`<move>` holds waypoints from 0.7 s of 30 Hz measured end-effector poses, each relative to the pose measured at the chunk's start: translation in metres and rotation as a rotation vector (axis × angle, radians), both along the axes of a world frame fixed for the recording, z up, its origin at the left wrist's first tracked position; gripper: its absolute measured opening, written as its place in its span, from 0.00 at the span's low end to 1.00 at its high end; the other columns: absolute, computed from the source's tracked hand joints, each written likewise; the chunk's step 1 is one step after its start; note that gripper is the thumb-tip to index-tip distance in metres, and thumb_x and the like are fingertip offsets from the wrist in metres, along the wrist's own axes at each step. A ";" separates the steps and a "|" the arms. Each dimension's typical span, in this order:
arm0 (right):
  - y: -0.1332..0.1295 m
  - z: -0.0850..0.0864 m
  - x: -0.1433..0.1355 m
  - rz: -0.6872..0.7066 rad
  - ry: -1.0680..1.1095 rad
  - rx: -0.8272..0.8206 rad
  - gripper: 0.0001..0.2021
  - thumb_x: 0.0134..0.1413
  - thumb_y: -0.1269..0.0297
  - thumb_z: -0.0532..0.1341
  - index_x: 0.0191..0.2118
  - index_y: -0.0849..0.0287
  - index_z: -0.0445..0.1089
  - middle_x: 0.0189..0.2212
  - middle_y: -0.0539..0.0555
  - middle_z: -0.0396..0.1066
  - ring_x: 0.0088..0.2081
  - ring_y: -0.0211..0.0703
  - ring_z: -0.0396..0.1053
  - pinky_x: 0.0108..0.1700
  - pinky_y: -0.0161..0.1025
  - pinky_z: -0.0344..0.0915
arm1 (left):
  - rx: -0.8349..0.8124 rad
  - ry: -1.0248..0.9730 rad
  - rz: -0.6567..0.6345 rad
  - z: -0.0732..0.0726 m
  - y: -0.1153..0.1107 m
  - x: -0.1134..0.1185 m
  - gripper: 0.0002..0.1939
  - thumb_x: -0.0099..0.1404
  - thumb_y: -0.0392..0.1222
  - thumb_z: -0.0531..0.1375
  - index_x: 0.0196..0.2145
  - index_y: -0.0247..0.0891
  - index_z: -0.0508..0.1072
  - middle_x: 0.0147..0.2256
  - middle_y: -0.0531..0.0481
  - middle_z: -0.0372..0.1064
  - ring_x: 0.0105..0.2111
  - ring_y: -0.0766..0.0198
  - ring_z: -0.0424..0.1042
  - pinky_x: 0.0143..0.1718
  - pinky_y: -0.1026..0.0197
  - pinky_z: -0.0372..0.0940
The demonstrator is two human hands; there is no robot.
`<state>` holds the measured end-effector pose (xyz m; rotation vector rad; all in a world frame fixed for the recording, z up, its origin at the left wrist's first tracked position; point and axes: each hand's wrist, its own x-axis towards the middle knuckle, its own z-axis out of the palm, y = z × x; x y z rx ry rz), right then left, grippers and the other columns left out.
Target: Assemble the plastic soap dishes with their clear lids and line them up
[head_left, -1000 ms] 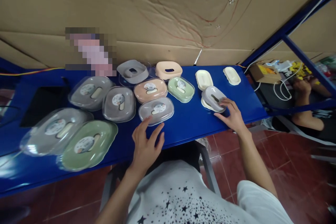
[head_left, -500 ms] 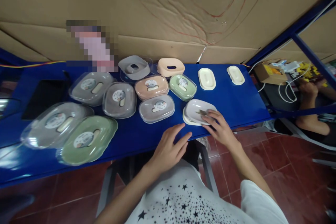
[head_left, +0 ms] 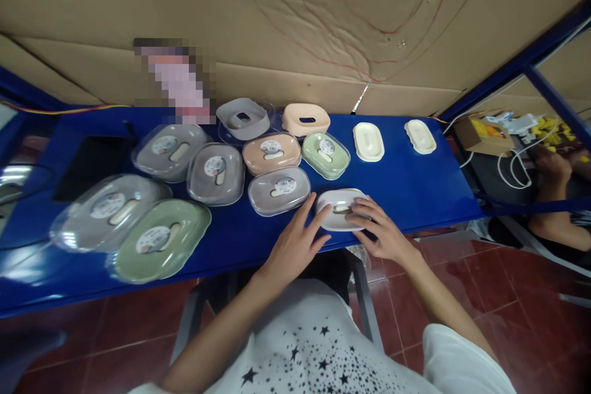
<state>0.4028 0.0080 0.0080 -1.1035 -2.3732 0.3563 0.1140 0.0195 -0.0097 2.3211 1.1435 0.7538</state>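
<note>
Since half a second earlier, the pale lilac cover (head_left: pixel 330 220) had slid a little toward the person's near edge of the bench (head_left: pixel 410 197), and the left hand (head_left: pixel 295 237) had risen to meet it. The cover sat flat between both hands, its slot facing up, with a thin edge of a cream base (head_left: pixel 354 191) showing beneath it at 12 o'clock.

From the right hand (head_left: pixel 381 231), the cover lay at 10 o'clock, in contact; that hand gripped its 3 o'clock end, fingers over the top and thumb low by the near rim. From the left hand, the cover lay at 2 o'clock. The left fingers were spread, their tips at the cover's 9 o'clock end; whether they pressed on it or only touched, I could not tell.

Around the cover, a labelled lilac-grey case (head_left: pixel 272 194) was just beside it at about 10 o'clock, and a green case (head_left: pixel 318 160) stood near at 11 o'clock. One cream tray (head_left: pixel 368 143) lay at 1 o'clock, and another cream tray (head_left: pixel 421 136) rested farther off at 2 o'clock.
</note>
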 end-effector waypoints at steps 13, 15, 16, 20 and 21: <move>0.021 -0.003 0.019 -0.098 -0.037 0.002 0.20 0.69 0.63 0.65 0.64 0.46 0.73 0.69 0.55 0.70 0.76 0.63 0.57 0.73 0.73 0.61 | 0.066 0.008 0.034 0.005 0.004 0.008 0.25 0.77 0.46 0.62 0.69 0.45 0.65 0.75 0.35 0.52 0.72 0.39 0.63 0.67 0.36 0.69; 0.018 -0.009 0.021 -0.107 -0.021 0.014 0.24 0.68 0.61 0.67 0.66 0.45 0.70 0.69 0.56 0.69 0.76 0.64 0.57 0.71 0.71 0.65 | 0.094 0.021 0.012 0.007 0.006 0.011 0.25 0.77 0.45 0.63 0.68 0.43 0.66 0.74 0.33 0.53 0.71 0.39 0.63 0.67 0.36 0.69; 0.016 -0.011 0.023 -0.109 -0.021 0.033 0.25 0.68 0.61 0.68 0.68 0.45 0.69 0.68 0.56 0.70 0.76 0.64 0.57 0.71 0.70 0.66 | 0.105 0.026 -0.001 0.008 0.008 0.013 0.25 0.77 0.45 0.63 0.67 0.42 0.66 0.74 0.33 0.54 0.71 0.39 0.63 0.67 0.36 0.69; 0.007 -0.017 0.028 -0.140 -0.101 0.125 0.31 0.66 0.63 0.69 0.71 0.41 0.67 0.66 0.54 0.73 0.73 0.63 0.63 0.70 0.66 0.70 | 0.135 0.033 -0.041 0.008 0.011 0.020 0.22 0.77 0.43 0.63 0.65 0.42 0.68 0.72 0.34 0.58 0.69 0.41 0.66 0.67 0.37 0.70; 0.005 -0.017 0.029 -0.156 -0.128 0.141 0.31 0.66 0.63 0.70 0.71 0.40 0.67 0.65 0.53 0.75 0.71 0.63 0.66 0.68 0.65 0.72 | 0.139 0.040 -0.044 0.007 0.012 0.022 0.21 0.76 0.42 0.63 0.64 0.41 0.69 0.71 0.34 0.59 0.69 0.41 0.67 0.67 0.38 0.70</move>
